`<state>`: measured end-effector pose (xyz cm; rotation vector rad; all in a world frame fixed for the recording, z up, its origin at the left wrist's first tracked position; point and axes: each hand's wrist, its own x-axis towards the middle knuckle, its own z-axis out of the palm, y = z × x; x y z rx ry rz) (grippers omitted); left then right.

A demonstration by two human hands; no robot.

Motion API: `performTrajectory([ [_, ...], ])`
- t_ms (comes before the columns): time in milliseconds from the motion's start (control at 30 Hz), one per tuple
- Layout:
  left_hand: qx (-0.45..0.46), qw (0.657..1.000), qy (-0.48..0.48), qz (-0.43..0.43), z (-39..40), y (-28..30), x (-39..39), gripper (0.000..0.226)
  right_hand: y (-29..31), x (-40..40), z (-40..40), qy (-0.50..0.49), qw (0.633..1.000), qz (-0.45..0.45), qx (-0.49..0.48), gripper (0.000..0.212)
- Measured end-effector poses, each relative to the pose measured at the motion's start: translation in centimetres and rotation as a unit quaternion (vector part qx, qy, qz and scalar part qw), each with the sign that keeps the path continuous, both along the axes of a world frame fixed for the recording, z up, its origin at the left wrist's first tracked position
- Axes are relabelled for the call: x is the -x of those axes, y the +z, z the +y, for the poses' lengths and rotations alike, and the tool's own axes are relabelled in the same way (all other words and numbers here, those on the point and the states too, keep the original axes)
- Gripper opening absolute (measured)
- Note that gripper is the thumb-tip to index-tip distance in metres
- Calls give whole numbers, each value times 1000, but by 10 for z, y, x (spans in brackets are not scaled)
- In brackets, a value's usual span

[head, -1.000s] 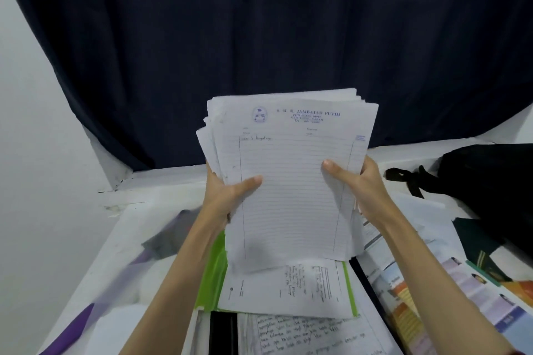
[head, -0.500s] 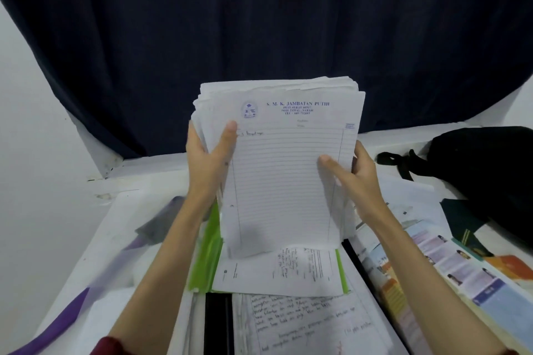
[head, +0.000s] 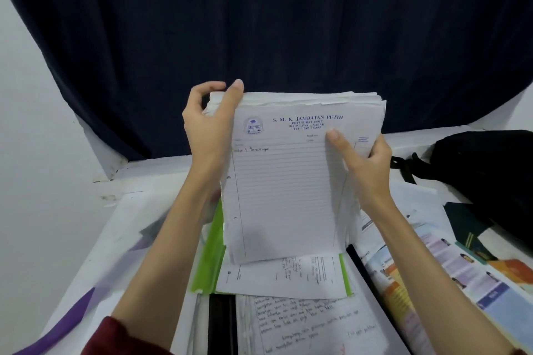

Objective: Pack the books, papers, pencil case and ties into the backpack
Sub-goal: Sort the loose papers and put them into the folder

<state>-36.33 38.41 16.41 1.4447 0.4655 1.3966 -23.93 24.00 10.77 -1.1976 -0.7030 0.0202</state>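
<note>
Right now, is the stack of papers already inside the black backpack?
No: the stack of papers is held upright over the table by the left hand and right hand, while the backpack lies apart at the right.

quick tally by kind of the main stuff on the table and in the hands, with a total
Stack of lined papers, upright, held by left hand and right hand: 1
Green folder: 1
Handwritten page: 1
Open colour book: 1
Dark green booklet: 1
Black backpack: 1
Purple tie: 1
Total: 7
</note>
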Motion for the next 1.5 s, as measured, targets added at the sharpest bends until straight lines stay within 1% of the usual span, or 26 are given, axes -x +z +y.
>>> performTrajectory([
  [67, 6, 1000, -17, 17, 3, 1, 3, 19, -4, -2, -5, 2, 1000, -3, 10, 37],
  [133, 16, 999, -42, 30, 6, 0, 10, 8, -9, -4, -8, -1, 1000, 0, 16, 37],
  [167, 36, 997, -67, 31, 7, -1, 12, 11, -12, -3, -8, -1, 1000, 0, 17, 36],
  [233, 109, 985, -133, 17, 3, -1, 14, 29, -15, 0, -6, -4, 1000, -6, 14, 30],
  [267, 136, 979, -148, 10, -1, 2, 15, 39, -15, 3, -3, -10, 1000, -8, 5, 27],
  [333, 156, 977, -143, 2, -4, 11, 12, 53, -12, 10, 3, -35, 999, -11, -29, 33],
  [400, 151, 977, -147, -15, -5, 23, 11, 58, -5, 17, 6, -71, 995, -15, -68, 35],
  [467, 136, 980, -143, -25, -4, 36, 10, 61, 2, 22, 7, -99, 990, -26, -95, 27],
  [567, 111, 988, -105, -8, -1, 38, 8, 63, 5, 23, 8, -104, 989, -43, -91, 26],
  [667, 104, 988, -102, 48, 2, 18, 3, 64, -10, 16, 8, -81, 995, -16, -48, 33],
  [733, 117, 985, -114, 48, 4, 5, 8, 66, -16, 13, 8, -70, 997, -21, -19, 36],
  [800, 116, 982, -147, 16, 20, -6, 17, 72, -14, 12, 8, -59, 998, -27, -6, 31],
  [833, 98, 981, -168, 16, 30, -14, 19, 78, -13, 11, 8, -54, 998, -24, -5, 27],
  [867, 83, 978, -190, 32, 36, -24, 22, 85, -12, 9, 8, -51, 999, -19, -6, 22],
  [900, 88, 972, -208, 63, 40, -37, 24, 91, -11, 8, 8, -48, 999, -15, -9, 18],
  [933, 122, 965, -215, 89, 42, -52, 27, 94, -10, 8, 8, -45, 999, -9, -12, 17],
  [1000, 163, 942, -267, 123, 45, -87, 26, 93, -8, 5, 9, -36, 999, -7, -10, 20],
  [1033, 163, 936, -280, 140, 44, -102, 24, 94, -7, 3, 9, -27, 1000, -9, 0, 25],
  [1067, 165, 935, -279, 145, 40, -110, 23, 89, -5, 0, 8, -14, 1000, -15, 22, 29],
  [1133, 168, 948, -244, 119, 34, -118, 14, 69, -9, -10, 5, 24, 996, -33, 83, 40],
  [1200, 173, 961, -192, 103, 30, -120, 4, 51, -32, -20, -4, 49, 988, -18, 145, 48],
  [1233, 169, 966, -173, 95, 27, -119, 0, 45, -51, -22, -8, 57, 983, 2, 172, 48],
  [1300, 158, 973, -151, 77, 24, -122, -6, 40, -81, -18, -9, 75, 980, 43, 181, 41],
  [1367, 154, 977, -136, 59, 19, -122, -10, 48, -96, -10, -1, 74, 983, 89, 143, 34],
  [1433, 155, 981, -111, 42, 16, -122, -13, 51, -95, -5, 7, 41, 985, 84, 142, 29],
  [1500, 166, 982, -86, 18, 16, -121, -16, 39, -93, -3, 10, 6, 987, 45, 154, 30],
])
